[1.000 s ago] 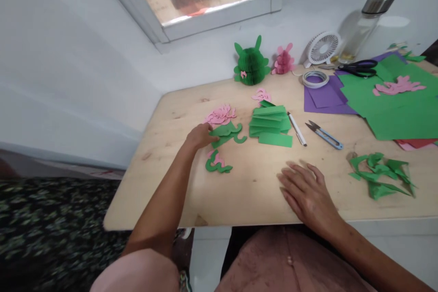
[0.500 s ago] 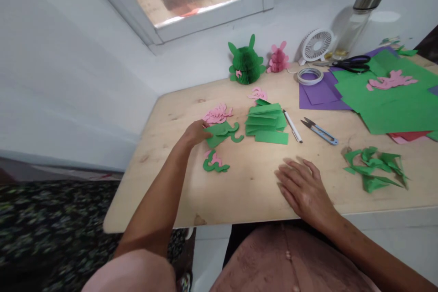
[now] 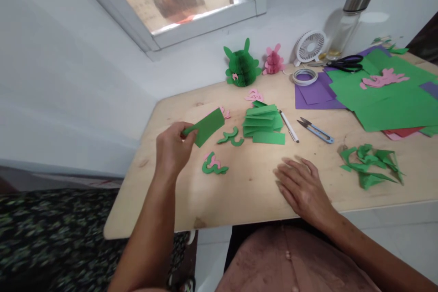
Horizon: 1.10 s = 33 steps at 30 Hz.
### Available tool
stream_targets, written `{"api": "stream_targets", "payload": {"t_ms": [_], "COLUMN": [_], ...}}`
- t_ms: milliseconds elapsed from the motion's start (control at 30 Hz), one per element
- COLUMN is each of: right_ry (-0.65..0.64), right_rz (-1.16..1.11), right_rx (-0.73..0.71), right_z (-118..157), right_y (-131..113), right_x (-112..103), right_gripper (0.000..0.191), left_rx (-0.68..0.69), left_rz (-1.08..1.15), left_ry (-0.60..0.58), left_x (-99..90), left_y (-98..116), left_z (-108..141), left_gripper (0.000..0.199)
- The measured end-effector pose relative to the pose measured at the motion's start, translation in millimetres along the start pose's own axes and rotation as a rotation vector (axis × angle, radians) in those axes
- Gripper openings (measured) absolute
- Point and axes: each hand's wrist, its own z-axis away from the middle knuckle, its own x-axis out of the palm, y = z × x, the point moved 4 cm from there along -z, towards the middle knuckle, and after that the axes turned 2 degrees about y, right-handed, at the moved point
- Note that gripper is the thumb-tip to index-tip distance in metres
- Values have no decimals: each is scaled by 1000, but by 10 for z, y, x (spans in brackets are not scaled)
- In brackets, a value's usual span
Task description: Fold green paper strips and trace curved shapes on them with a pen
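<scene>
Pinched between the thumb and fingers of my left hand is a green paper strip, lifted over the table. Beneath and right of it lie curved green paper cutouts. Nearer me is a small pile of green and pink cutouts. Pink cutouts partly show behind the raised paper. My right hand rests flat on the tabletop, fingers stretched and holding nothing. Beyond it are a stack of folded green paper, a white pen and blue thread snips.
Green scraps lie at right. Large green sheets, purple paper, a tape roll and black scissors sit behind. Along the wall stand a green paper figure, a pink one, a small fan and a bottle.
My left hand has picked the green paper strip up off the table and drawn it slightly left. The curved green pieces that lay on it now lie on the table. My right hand stays put.
</scene>
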Motion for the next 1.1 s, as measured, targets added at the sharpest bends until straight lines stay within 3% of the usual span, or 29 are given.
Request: {"api": "stream_targets", "payload": {"t_ms": [67,167,200,333,500,767,933,1100], "right_ry": [43,122,138,145,99,-120,-50,60], "right_rz": [-15,-11,-2,40,31,-111,-42,10], "right_rx": [24,98,120,146,109,-23,-7,-38], "right_z": [13,49,64,129,193,137,72,-89], "right_y": [21,74,90,119,94,-30,-13,5], "right_x": [-26,-97,-125,-241,-300,-196,-187,-193], "right_gripper": [30,36,39,43,39,34,20,21], "left_rx": [193,448,529,731,676,580,560,497], "left_rz": [79,132,144,133,203,341,400,327], "left_ry": [138,208,196,-29,-176,-182,-169,-112], "left_x": [3,224,332,743,866,849,865,855], "left_y": [223,551,646,847,776,718,655,645], "left_z": [286,774,927,1387,1605,1647,1571,1405], "left_gripper": [11,14,14,19,27,24,22,23]}}
